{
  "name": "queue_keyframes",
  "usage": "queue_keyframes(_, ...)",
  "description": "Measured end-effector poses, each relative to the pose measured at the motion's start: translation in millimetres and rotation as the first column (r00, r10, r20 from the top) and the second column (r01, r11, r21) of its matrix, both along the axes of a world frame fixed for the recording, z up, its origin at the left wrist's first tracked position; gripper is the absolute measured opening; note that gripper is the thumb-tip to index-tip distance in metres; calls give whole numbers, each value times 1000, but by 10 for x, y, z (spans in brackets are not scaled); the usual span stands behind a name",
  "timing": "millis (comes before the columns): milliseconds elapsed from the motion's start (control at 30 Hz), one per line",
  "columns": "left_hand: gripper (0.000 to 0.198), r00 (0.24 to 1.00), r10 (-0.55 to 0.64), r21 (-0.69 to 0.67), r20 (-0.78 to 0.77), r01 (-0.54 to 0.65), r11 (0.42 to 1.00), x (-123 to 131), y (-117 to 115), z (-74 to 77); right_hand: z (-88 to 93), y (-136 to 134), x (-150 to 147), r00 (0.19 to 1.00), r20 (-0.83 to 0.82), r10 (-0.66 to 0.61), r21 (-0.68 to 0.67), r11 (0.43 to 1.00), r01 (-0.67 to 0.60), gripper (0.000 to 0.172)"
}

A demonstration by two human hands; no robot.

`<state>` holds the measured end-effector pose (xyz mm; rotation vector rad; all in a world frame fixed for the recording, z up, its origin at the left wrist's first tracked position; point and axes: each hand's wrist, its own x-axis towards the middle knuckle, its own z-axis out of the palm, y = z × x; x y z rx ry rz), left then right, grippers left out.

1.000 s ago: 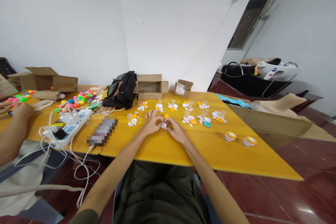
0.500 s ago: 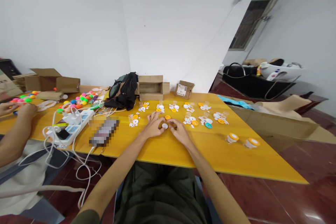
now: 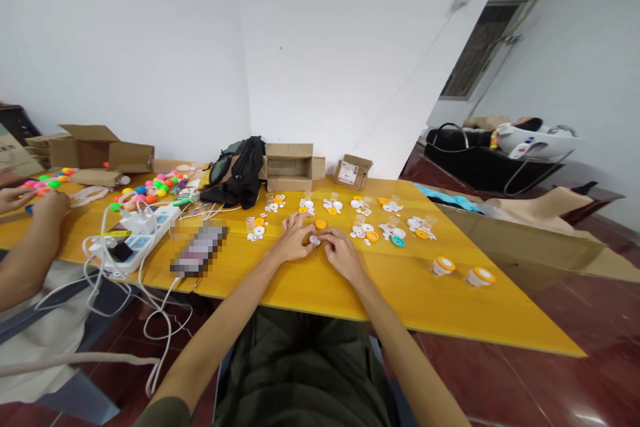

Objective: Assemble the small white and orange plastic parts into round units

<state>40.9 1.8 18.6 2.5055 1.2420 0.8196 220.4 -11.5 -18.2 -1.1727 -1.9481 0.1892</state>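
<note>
Above the yellow table, my left hand [image 3: 295,241] is closed, thumb and fingers pinching a small clear-and-white plastic cup [image 3: 315,240]. My right hand [image 3: 342,250] meets it from the other side; its curled fingertips are at the cup's edge, and whether they grip it is too small to tell. Just beyond the fingertips lies an orange ring lid [image 3: 321,225]. Little groups of clear cups, white discs and orange lids [image 3: 372,237] are spread around the hands, one with a teal ring [image 3: 398,241]. Two lidded jars [image 3: 443,266] stand to the right.
A power strip [image 3: 150,240] with tangled white cables and a blurred phone [image 3: 199,251] lie left. Behind are a backpack [image 3: 240,173], an open cardboard box [image 3: 290,185] and a smaller box [image 3: 353,171]. At far left, a co-worker's hands [image 3: 50,207] handle colourful balls.
My right fingertips have moved slightly inward, closer to the small cup. The cup looks a little tilted compared with before. The view has shifted slightly.
</note>
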Motion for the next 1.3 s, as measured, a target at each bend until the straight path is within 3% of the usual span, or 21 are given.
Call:
queue_keyframes(500, 20, 1000, 4, 3, -5, -4, 1000, -5, 15, -15, 25, -57, -27, 989, 140, -49, 96, 995, 35, 39)
queue_keyframes(733, 35, 1000, 20, -12, 4, -20, 1000, -16, 18, -12, 37, 12, -8, 981, 43, -188, 124, 976, 181, 36)
queue_keyframes(867, 46, 989, 122, -1, 87, -123, 992, -27, 60, -31, -14, 122, -5, 965, 96, -244, 162, 960, 226, 41)
queue_keyframes(1033, 39, 942, 269, 2, 201, -275, 962, -72, 147, -80, -81, 269, -11, 953, 203, -226, 147, 969, 199, 45)
queue_keyframes(1300, 37, 924, 262, -126, 279, -235, 964, -121, 265, -141, -101, 307, -26, 953, 262, -155, 150, 982, 119, 48)
